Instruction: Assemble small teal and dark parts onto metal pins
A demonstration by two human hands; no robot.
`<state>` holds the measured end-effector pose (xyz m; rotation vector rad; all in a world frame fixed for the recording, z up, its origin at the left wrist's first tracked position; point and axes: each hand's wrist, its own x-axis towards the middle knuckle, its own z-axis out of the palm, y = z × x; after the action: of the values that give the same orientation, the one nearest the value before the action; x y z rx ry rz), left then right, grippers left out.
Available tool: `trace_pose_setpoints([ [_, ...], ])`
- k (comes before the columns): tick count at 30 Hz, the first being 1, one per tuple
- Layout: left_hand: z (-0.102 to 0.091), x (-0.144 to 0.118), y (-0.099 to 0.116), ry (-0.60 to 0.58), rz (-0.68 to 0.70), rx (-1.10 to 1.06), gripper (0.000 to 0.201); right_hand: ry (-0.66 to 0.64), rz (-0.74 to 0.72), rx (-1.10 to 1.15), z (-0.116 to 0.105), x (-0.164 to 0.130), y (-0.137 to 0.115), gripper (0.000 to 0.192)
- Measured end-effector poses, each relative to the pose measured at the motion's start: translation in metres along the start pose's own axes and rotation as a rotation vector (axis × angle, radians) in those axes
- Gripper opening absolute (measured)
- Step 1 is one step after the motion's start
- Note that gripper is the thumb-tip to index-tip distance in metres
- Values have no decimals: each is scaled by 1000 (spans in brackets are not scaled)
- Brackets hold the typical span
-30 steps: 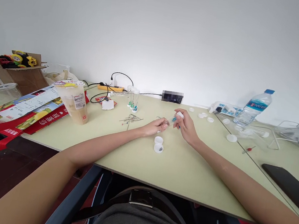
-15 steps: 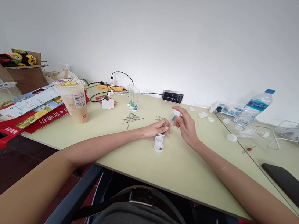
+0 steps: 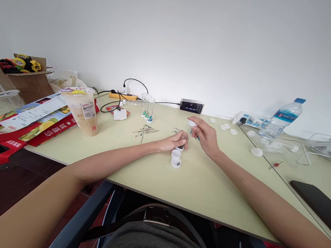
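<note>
I am seeing the right hand (image 3: 205, 137) pinching a small clear plastic tube with a white cap (image 3: 187, 132), upright above the pale green table (image 3: 146, 170), while the left hand (image 3: 173, 141) is curling loosely at its lower end. Two round white caps (image 3: 175, 158) are lying just below the hands; a milk tea cup (image 3: 81, 110) is standing well to the left

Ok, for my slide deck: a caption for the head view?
Both hands, left hand and right hand, hold a small clear tube over the table.
</note>
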<state>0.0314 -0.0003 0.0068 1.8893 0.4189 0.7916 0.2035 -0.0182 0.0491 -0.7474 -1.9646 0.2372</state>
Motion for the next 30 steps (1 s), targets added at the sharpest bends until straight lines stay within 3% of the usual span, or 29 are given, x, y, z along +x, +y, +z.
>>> trace_pose_setpoints([
  [4, -1, 0, 0, -48, 58, -23, 38, -48, -39, -108, -2, 3, -3, 34],
  [11, -4, -1, -1, -53, 18, -49, 40, -112, -49, -190, -1, 4, -3, 37],
  [19, -14, -1, 3, 177, 90, -73, 58, -222, 85, -154, 13, -19, 15, 72],
  [22, -15, -1, 8, 273, 154, 17, 66, -253, 114, -143, 19, -22, 22, 67],
  [26, -11, 0, 18, 340, 228, 209, 74, -421, 113, -236, 21, -20, 27, 63],
  [30, -18, 0, 19, 362, 229, 342, 58, -485, 136, -298, 22, -21, 29, 62],
])
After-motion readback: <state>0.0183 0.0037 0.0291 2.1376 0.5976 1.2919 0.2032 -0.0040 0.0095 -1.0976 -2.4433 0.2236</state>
